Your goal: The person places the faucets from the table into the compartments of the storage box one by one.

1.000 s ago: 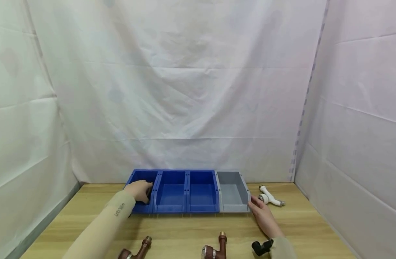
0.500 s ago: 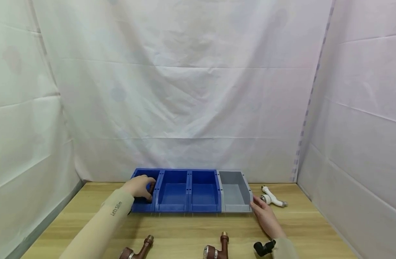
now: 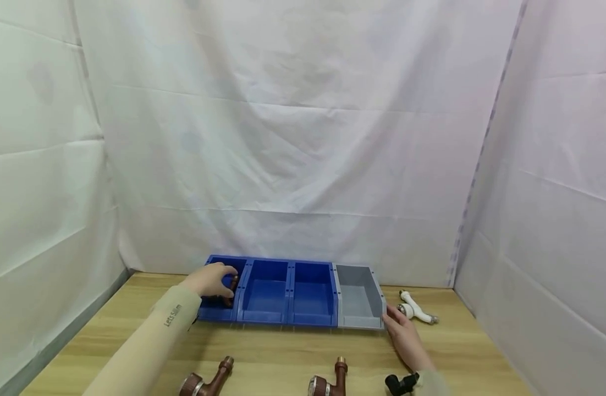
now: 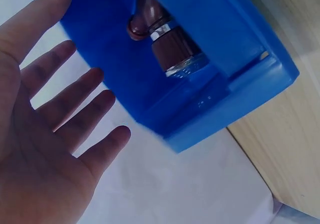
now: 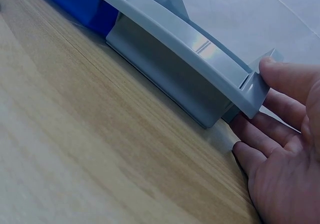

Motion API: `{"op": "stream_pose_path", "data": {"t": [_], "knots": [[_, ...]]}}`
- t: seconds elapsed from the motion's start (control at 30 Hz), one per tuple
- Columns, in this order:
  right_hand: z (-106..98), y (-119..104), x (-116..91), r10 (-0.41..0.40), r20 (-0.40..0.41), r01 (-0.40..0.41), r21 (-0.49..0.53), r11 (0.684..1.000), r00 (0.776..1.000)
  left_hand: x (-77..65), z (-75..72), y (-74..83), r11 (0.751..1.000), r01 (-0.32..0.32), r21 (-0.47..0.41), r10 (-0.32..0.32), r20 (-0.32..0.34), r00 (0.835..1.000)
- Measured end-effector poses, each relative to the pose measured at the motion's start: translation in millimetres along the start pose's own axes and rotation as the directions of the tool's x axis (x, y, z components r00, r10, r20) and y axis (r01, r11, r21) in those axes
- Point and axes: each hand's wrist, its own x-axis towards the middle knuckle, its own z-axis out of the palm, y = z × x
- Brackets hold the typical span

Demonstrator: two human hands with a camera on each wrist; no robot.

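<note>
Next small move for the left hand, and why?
Probably lift the left hand clear of the leftmost blue bin: its fingers are spread and grip nothing, and the brown tap lies inside that bin.

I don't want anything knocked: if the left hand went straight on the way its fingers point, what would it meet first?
Most likely the brown tap fitting in the leftmost blue bin; depth is unclear, so the left hand might pass above it.
</note>
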Motion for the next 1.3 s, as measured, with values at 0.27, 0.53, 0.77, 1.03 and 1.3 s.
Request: {"op": "stream_pose_path", "data": {"t": [0.27, 0.53, 0.77, 1.03, 1.3], "knots": [[-10, -5, 3, 0.009, 0.003, -0.009, 0.000, 1.000, 1.000, 2.2, -15.0, -0.1, 0.998, -0.060, -0.024, 0.059, -0.027, 0.998], [-13, -5, 3, -0.003, 0.005, 0.003, -0.011, 1.000, 1.000, -12.6, -17.0, -1.8, 0.997, -0.076, 0.018, 0.077, -0.021, 0.997], [-15, -7, 0, -0.024, 0.005, 0.024, -0.005, 1.000, 1.000, -24.2, -18.7, 4.2, 0.991, -0.121, 0.052, 0.123, -0.041, 0.992], [-16, -7, -2, -0.023, 0.015, 0.023, -0.012, 1.000, 1.000, -32.8, -15.5, 8.7, 0.984, -0.172, 0.045, 0.174, -0.057, 0.983], [-13, -8, -2, -0.025, 0.018, 0.025, 0.002, 1.000, 1.000, -49.2, -12.2, 13.8, 0.962, -0.257, 0.092, 0.265, -0.083, 0.961]]}}
